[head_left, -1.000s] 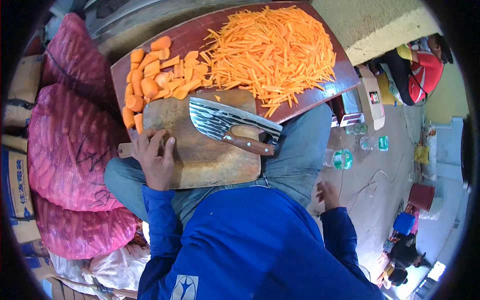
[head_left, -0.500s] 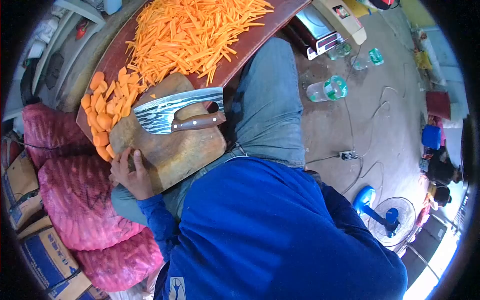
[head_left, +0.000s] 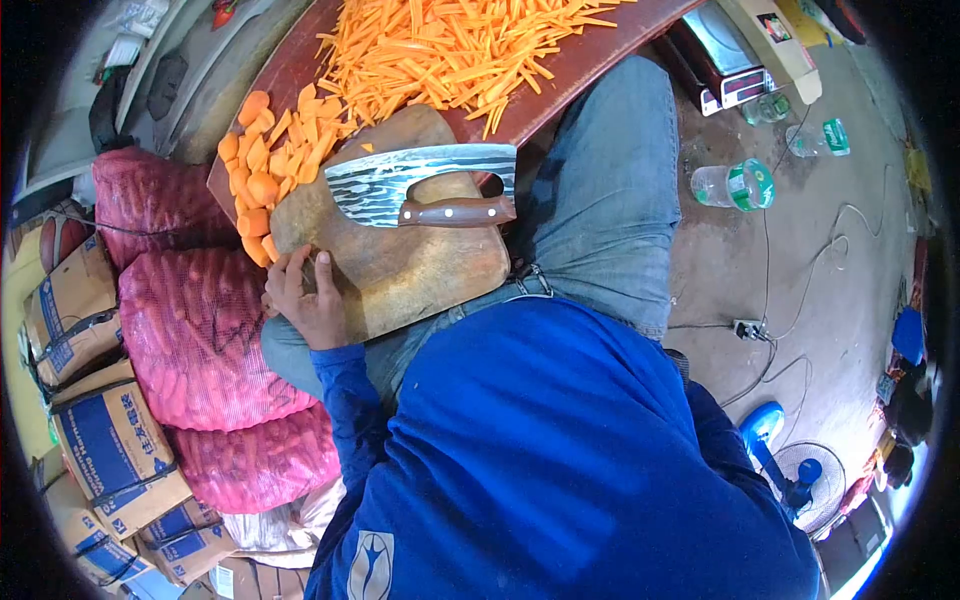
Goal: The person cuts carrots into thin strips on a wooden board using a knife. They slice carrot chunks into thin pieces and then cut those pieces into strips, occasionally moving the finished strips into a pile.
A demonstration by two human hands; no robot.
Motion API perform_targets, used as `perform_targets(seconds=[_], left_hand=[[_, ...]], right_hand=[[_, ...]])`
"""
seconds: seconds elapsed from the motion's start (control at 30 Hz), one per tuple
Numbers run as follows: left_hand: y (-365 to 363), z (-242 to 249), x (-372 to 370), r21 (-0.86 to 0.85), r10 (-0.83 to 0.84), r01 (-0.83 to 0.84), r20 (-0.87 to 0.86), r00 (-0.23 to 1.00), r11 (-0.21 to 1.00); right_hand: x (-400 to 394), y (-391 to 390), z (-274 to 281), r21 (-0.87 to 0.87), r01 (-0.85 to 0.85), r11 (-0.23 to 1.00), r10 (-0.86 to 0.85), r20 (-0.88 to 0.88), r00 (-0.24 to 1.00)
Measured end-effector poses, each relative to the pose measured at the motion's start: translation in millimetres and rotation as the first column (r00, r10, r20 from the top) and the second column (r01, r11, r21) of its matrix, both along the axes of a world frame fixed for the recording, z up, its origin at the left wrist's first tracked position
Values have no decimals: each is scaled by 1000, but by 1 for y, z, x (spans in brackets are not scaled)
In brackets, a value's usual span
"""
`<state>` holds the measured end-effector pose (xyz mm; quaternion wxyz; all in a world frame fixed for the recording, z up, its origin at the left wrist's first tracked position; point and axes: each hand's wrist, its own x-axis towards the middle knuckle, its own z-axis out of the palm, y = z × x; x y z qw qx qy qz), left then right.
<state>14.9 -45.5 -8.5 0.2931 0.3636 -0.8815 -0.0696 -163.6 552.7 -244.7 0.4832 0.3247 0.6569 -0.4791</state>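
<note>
Cleaver blade [head_left: 372, 186], silver with wavy black streaks, its handle [head_left: 455, 211] reddish brown with pale rivets; chopping board [head_left: 400, 275], mottled brown; carrot strips [head_left: 440, 55], bright orange; tabletop [head_left: 560, 85], dark red; shirt [head_left: 560, 430], solid blue.

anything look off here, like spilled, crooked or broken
The cleaver looks a bit carelessly placed: nobody holds it, and its handle end juts past the edge of the cutting board, beside the thigh. I see no clear spill or damage.
</note>
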Motion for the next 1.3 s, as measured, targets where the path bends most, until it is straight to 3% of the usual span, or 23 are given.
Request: perform_targets(seconds=[0.37,1.3], left_hand=[[4,5,-3,-4,52,-51,65,997,999],[4,4,-4,24,35,-36,13,999,999]], right_hand=[[-1,0,2,-1,8,1000,-8,8,1000],[-4,0,9,-10,7,1000,-7,-18,1000]])
